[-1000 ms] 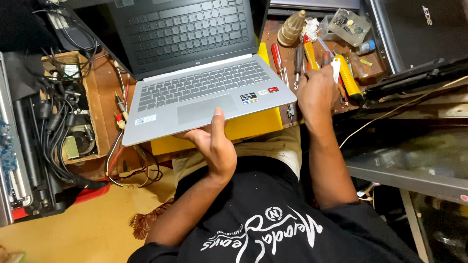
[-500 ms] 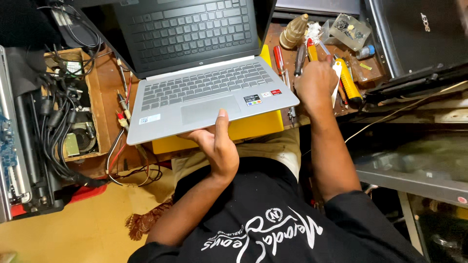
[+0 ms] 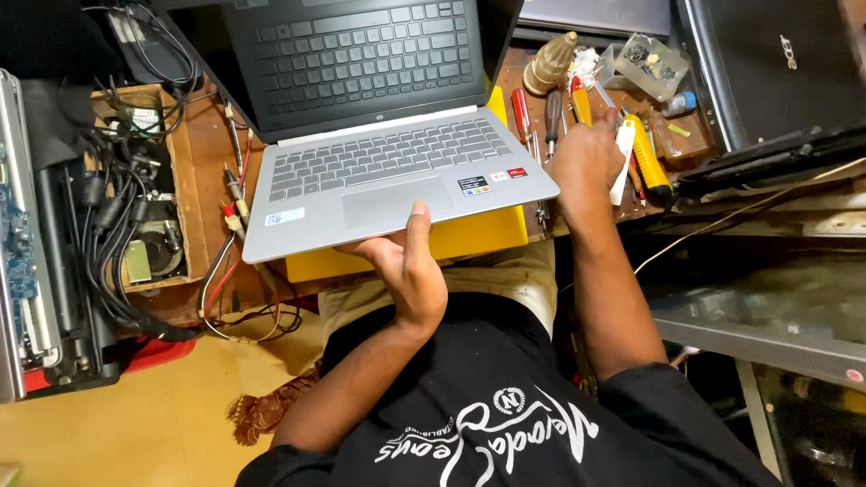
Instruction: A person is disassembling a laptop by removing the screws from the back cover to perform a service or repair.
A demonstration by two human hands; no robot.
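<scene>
Left hand (image 3: 410,271) gripping front edge of open silver laptop (image 3: 397,176), lifting it off yellow pad (image 3: 469,239) at desk front. Right hand (image 3: 586,167) closing on white tool (image 3: 624,144) among screwdrivers (image 3: 523,113), right edge. Grip there needing firming.

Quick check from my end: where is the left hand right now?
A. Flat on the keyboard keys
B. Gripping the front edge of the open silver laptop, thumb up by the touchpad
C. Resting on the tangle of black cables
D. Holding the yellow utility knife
B: the left hand holds the silver laptop at its front edge, thumb on top by the touchpad, while the right hand reaches among the tools.
</scene>
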